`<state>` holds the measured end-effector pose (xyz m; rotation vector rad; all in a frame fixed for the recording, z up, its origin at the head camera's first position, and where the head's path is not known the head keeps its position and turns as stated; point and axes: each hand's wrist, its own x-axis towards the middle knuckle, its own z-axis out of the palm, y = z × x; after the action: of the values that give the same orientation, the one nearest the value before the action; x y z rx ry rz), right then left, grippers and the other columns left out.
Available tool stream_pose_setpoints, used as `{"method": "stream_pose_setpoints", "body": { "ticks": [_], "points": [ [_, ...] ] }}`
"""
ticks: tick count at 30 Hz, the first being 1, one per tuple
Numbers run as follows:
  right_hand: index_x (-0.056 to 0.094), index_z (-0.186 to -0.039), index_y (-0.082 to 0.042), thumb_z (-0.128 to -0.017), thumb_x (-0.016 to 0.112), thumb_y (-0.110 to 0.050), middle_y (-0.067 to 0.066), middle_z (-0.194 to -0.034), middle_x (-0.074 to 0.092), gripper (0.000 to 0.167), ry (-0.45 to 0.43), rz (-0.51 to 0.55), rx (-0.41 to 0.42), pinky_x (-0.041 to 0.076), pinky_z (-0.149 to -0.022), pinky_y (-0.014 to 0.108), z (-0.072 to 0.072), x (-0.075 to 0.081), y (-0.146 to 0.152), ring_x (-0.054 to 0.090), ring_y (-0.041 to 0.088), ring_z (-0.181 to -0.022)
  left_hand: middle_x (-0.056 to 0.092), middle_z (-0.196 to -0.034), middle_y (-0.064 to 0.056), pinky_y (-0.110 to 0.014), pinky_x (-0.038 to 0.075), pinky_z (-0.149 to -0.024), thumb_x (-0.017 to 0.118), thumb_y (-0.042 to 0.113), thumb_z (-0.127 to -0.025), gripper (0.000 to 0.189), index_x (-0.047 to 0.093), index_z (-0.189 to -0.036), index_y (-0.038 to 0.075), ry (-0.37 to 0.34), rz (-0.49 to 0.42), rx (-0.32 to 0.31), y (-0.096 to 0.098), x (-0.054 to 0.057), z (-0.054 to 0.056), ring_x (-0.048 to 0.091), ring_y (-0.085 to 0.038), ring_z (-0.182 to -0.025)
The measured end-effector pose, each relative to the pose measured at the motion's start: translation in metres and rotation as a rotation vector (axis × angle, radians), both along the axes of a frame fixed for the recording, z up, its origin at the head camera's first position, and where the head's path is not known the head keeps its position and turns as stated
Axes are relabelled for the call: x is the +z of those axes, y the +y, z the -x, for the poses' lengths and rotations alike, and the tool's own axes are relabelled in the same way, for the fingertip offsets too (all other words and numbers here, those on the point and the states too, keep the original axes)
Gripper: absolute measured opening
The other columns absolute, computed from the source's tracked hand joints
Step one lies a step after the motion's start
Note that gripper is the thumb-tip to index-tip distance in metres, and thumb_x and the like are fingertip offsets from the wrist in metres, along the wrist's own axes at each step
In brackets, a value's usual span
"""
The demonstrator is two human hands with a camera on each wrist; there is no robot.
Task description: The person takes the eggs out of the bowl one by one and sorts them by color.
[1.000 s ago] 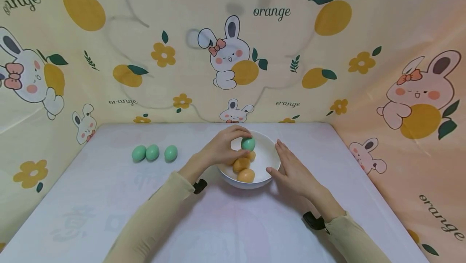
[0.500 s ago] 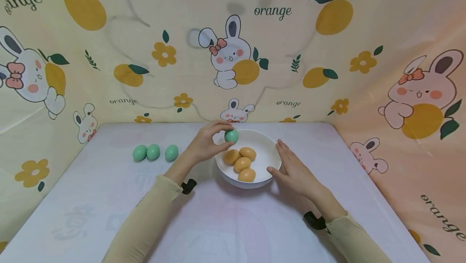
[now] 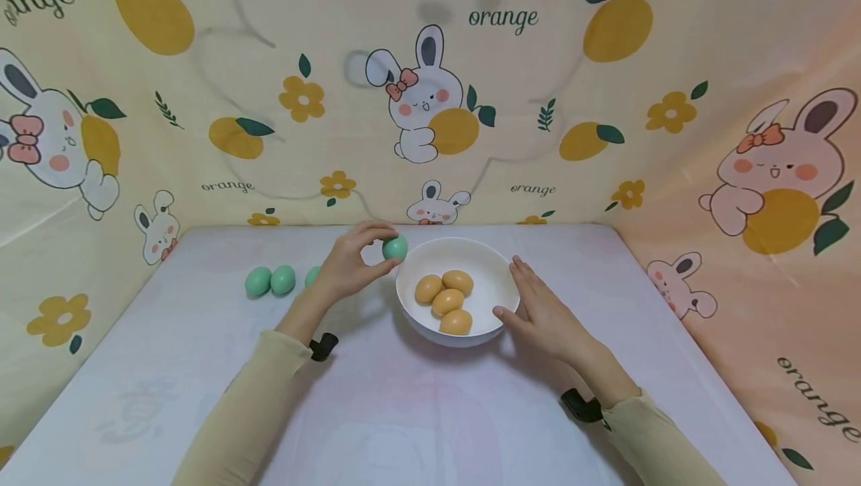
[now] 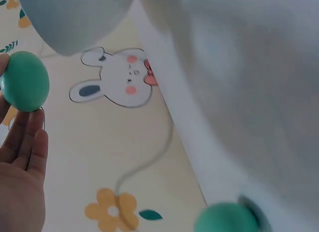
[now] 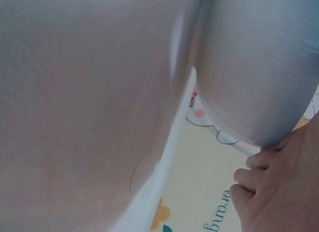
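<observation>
1. Watching the head feed, I see the left hand [image 3: 346, 265] pinching a green egg [image 3: 394, 248] between thumb and fingers, just beside the bowl [image 3: 489, 284], where four orange eggs [image 3: 447, 302] lie. The right hand [image 3: 546, 319] rests against the bowl, fingers straight. Three other green eggs [image 3: 283, 280] sit on the table [image 3: 403, 419], one partly hidden.
2. On the left wrist feed, I see the pinched egg clear of the bowl.
3. On the right wrist feed, fingers meet the bowl's outside.

Four green eggs [image 3: 395, 249], four orange eggs [image 3: 447, 303], one white bowl [image 3: 487, 283]
</observation>
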<state>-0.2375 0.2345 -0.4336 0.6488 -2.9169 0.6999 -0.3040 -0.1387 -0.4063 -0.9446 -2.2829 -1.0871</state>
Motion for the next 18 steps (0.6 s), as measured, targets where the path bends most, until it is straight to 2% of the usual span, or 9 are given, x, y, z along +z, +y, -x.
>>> {"method": "stream_pose_setpoints", "body": {
  "ticks": [8, 18],
  "points": [
    [0.015, -0.165, 0.000, -0.102, 0.055, -0.061, 0.015, -0.174, 0.010, 0.096, -0.006, 0.005, 0.000, 0.019, -0.125, 0.060, 0.000, -0.001, 0.000, 0.012, 0.037, -0.159, 0.065, -0.129, -0.013, -0.045, 0.053, -0.101, 0.089, 0.009, -0.083, 0.045, 0.071, -0.123, 0.001, -0.005, 0.064, 0.014, -0.025, -0.004, 0.000, 0.064, -0.028, -0.115],
    [0.013, -0.166, -0.002, -0.101, 0.054, -0.062, 0.012, -0.174, 0.008, 0.097, -0.018, -0.007, -0.010, 0.019, -0.125, 0.058, 0.000, 0.000, 0.001, 0.011, 0.035, -0.160, 0.065, -0.126, -0.016, -0.049, 0.052, -0.103, 0.086, 0.010, -0.085, 0.040, 0.071, -0.121, -0.001, -0.055, 0.233, 0.056, -0.050, -0.005, -0.002, 0.064, -0.034, -0.115]
  ]
}}
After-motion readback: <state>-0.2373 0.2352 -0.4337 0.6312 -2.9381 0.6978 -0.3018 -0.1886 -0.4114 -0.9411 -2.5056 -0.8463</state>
